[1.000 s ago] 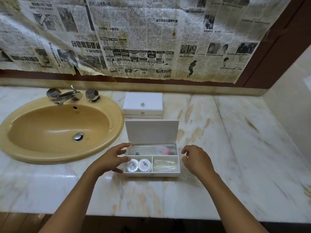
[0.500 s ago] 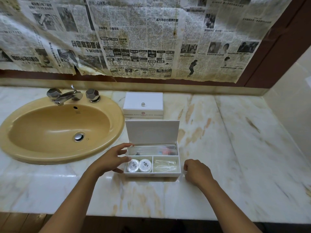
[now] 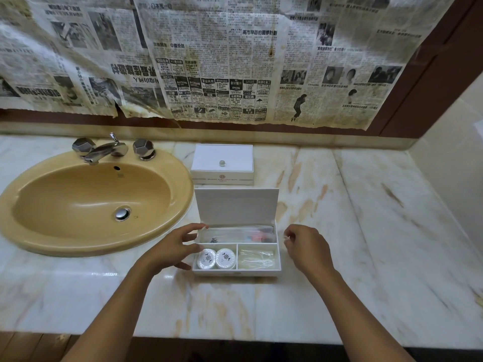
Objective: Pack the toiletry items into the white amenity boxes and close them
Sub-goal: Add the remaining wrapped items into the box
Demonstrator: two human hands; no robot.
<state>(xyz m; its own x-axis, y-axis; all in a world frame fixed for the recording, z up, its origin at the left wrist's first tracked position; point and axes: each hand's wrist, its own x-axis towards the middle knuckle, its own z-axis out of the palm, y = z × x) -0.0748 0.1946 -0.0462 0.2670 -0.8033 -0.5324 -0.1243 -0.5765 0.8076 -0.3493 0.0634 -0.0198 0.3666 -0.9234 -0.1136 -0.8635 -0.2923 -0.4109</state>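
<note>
An open white amenity box stands on the marble counter, its lid upright at the back. The long rear compartment holds clear wrapped items. Two round white packs lie front left, and clear sachets front right. My left hand holds the box's left wall, thumb at the back corner and fingers at the front. My right hand hovers just right of the box, fingers curled, pinching a small pale item I cannot make out. A second white box sits shut behind.
A yellow basin with a chrome tap fills the counter's left. Newspaper covers the wall above. A side wall bounds the counter at right. The counter's front edge runs just below my forearms.
My right hand dropped to the counter beside the box, curled up, then rose again to the box's right rim. The left hand and the box stayed put.
</note>
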